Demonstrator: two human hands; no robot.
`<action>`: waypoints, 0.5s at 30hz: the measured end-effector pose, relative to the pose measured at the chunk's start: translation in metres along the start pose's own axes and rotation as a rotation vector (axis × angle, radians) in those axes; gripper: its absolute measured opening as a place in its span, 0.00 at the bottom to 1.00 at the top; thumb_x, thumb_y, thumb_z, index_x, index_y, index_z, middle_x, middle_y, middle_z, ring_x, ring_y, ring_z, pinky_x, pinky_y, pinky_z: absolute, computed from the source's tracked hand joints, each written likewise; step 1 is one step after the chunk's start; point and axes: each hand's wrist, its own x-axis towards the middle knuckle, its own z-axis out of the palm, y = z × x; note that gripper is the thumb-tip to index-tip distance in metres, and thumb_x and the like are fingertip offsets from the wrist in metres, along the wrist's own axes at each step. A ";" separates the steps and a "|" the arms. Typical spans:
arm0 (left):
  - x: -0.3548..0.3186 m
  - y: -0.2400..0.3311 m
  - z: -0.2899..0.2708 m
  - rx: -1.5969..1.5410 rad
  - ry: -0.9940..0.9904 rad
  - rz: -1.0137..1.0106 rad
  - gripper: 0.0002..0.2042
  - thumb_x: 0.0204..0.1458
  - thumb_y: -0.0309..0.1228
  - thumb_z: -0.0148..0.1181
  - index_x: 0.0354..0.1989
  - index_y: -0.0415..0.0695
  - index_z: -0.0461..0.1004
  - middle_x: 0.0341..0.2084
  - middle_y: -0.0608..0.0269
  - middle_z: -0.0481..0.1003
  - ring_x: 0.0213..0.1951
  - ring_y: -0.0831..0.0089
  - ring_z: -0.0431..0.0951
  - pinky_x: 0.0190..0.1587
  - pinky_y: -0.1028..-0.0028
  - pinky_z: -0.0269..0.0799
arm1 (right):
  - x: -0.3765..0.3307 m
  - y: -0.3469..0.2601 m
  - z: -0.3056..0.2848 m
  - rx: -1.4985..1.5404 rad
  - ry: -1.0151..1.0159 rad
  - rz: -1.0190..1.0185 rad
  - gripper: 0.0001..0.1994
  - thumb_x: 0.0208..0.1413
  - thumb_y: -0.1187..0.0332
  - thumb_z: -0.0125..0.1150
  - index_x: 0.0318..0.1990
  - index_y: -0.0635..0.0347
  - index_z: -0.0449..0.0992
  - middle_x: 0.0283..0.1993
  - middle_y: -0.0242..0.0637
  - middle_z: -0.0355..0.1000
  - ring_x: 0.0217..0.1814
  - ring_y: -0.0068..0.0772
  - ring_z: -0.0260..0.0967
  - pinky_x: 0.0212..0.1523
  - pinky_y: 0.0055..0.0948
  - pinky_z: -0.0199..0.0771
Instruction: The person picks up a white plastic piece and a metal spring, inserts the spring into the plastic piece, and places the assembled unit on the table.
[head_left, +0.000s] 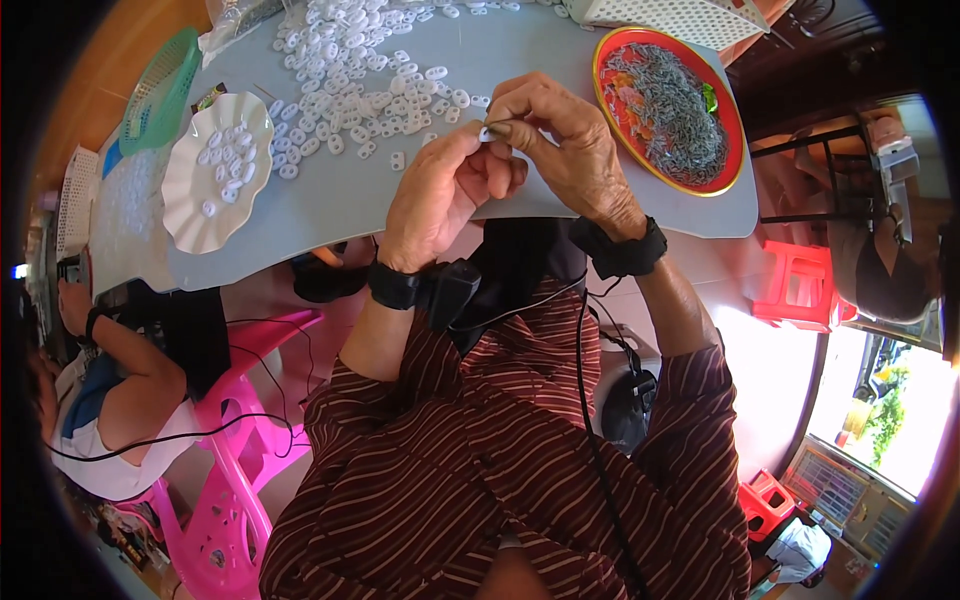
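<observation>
Both hands meet above the table's near edge, fingertips together. My left hand (438,195) pinches a small white plastic piece (486,134) between thumb and fingers. My right hand (565,145) is closed in a pinch at the same piece; whatever its fingertips hold is too small to make out. Beyond the hands spreads a loose pile of small white oval plastic pieces (345,85) with two holes each. Right of my right hand stands a red gold-rimmed tray (738,150) heaped with small grey metal parts (680,120).
A cream scalloped dish (190,225) with several white pieces lies left on the grey table (330,205). A green basket (165,90) stands behind it, a white perforated basket (680,20) at the far right. Another person (140,370) sits at left by a pink chair (230,470); a red stool (795,285) stands right.
</observation>
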 end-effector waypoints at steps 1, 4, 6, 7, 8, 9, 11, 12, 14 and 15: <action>0.000 0.000 -0.003 -0.074 -0.054 -0.026 0.16 0.61 0.36 0.40 0.34 0.35 0.70 0.21 0.61 0.71 0.31 0.69 0.72 0.40 0.72 0.68 | -0.001 -0.002 0.001 0.014 -0.003 0.032 0.04 0.50 0.78 0.61 0.34 0.63 0.76 0.37 0.34 0.72 0.28 0.23 0.69 0.30 0.24 0.70; 0.000 -0.001 0.000 -0.187 -0.092 -0.062 0.15 0.61 0.35 0.41 0.33 0.36 0.70 0.20 0.61 0.70 0.32 0.68 0.72 0.40 0.71 0.69 | -0.004 -0.006 -0.002 0.011 -0.015 0.066 0.04 0.50 0.77 0.62 0.35 0.62 0.76 0.37 0.33 0.72 0.29 0.24 0.69 0.31 0.24 0.71; 0.000 -0.001 0.001 -0.221 -0.070 -0.071 0.14 0.60 0.35 0.42 0.33 0.37 0.70 0.20 0.61 0.69 0.32 0.68 0.72 0.40 0.70 0.69 | -0.004 -0.006 -0.004 0.000 -0.027 0.068 0.04 0.51 0.77 0.62 0.35 0.62 0.77 0.38 0.33 0.72 0.30 0.24 0.70 0.31 0.25 0.71; 0.001 -0.002 0.001 -0.217 -0.020 -0.057 0.13 0.60 0.34 0.44 0.34 0.37 0.70 0.20 0.61 0.70 0.33 0.68 0.72 0.40 0.71 0.69 | -0.004 -0.005 -0.005 -0.030 -0.022 0.037 0.05 0.51 0.77 0.62 0.36 0.61 0.77 0.37 0.34 0.73 0.30 0.24 0.70 0.31 0.24 0.71; 0.001 -0.002 0.001 -0.212 0.030 -0.042 0.12 0.60 0.33 0.46 0.35 0.37 0.71 0.20 0.62 0.70 0.34 0.68 0.73 0.40 0.72 0.69 | -0.004 -0.003 -0.007 -0.060 -0.018 0.006 0.05 0.51 0.76 0.62 0.36 0.61 0.77 0.37 0.34 0.74 0.31 0.25 0.71 0.31 0.24 0.71; 0.002 -0.001 0.001 -0.214 0.030 -0.043 0.12 0.60 0.33 0.46 0.35 0.37 0.71 0.20 0.62 0.70 0.34 0.68 0.73 0.40 0.72 0.69 | -0.003 -0.002 -0.010 -0.062 -0.019 0.008 0.05 0.51 0.76 0.62 0.36 0.61 0.77 0.37 0.34 0.74 0.31 0.25 0.71 0.31 0.24 0.71; 0.002 0.001 0.002 -0.121 0.170 0.032 0.09 0.60 0.31 0.50 0.37 0.37 0.71 0.23 0.61 0.73 0.34 0.69 0.74 0.39 0.73 0.69 | -0.002 0.001 -0.018 -0.187 0.103 0.111 0.06 0.51 0.76 0.61 0.38 0.60 0.78 0.34 0.35 0.75 0.30 0.27 0.71 0.31 0.24 0.72; 0.001 0.002 0.001 -0.123 0.173 0.034 0.09 0.60 0.31 0.50 0.37 0.37 0.71 0.23 0.61 0.73 0.34 0.69 0.74 0.39 0.73 0.69 | 0.001 -0.001 -0.022 -0.194 0.170 0.213 0.05 0.51 0.74 0.60 0.36 0.61 0.78 0.29 0.39 0.76 0.28 0.29 0.73 0.31 0.25 0.72; 0.000 0.003 0.001 -0.025 0.258 0.128 0.09 0.59 0.30 0.51 0.39 0.37 0.72 0.26 0.58 0.75 0.33 0.70 0.75 0.39 0.73 0.69 | 0.011 -0.004 -0.034 -0.335 0.154 0.212 0.05 0.51 0.74 0.59 0.35 0.63 0.77 0.27 0.41 0.75 0.27 0.32 0.73 0.31 0.26 0.72; 0.001 0.001 0.002 -0.030 0.252 0.126 0.09 0.59 0.30 0.51 0.39 0.37 0.72 0.26 0.58 0.75 0.33 0.70 0.75 0.39 0.73 0.69 | 0.015 -0.004 -0.040 -0.476 0.142 0.210 0.05 0.51 0.73 0.58 0.34 0.64 0.77 0.25 0.43 0.74 0.25 0.34 0.74 0.31 0.27 0.73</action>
